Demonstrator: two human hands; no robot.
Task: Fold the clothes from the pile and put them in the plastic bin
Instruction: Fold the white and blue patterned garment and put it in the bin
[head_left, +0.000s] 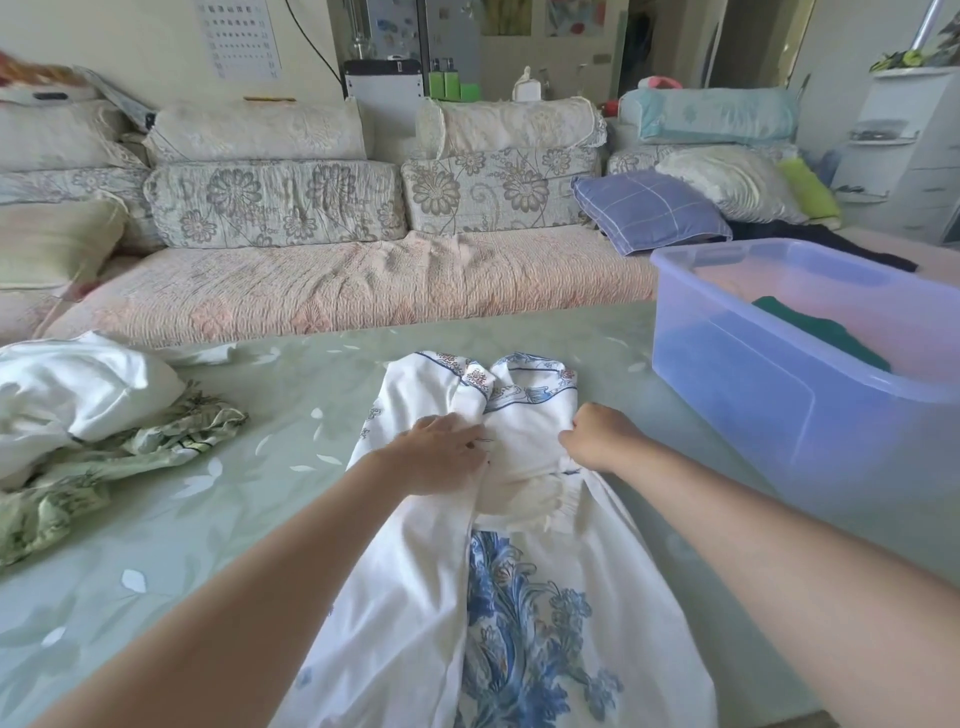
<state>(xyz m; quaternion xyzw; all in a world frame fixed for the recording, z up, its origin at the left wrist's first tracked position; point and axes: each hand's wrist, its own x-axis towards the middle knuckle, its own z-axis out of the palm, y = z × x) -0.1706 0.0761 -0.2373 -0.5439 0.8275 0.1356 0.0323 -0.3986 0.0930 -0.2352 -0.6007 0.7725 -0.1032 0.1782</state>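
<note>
My left hand (436, 452) presses flat-fingered on the white dress (415, 571), mid-table (291, 415) at the near edge; my right hand (597, 436) clenches its bodice. Pile (78, 395) at left edge, plastic bin (753, 415) at right.

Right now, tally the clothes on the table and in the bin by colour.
White with blue print: 1, the dress
Plain white: 1, the white garment
Pale green print: 1, the green printed garment
Dark green: 1, the dark green garment in the bin
Total: 4
</note>
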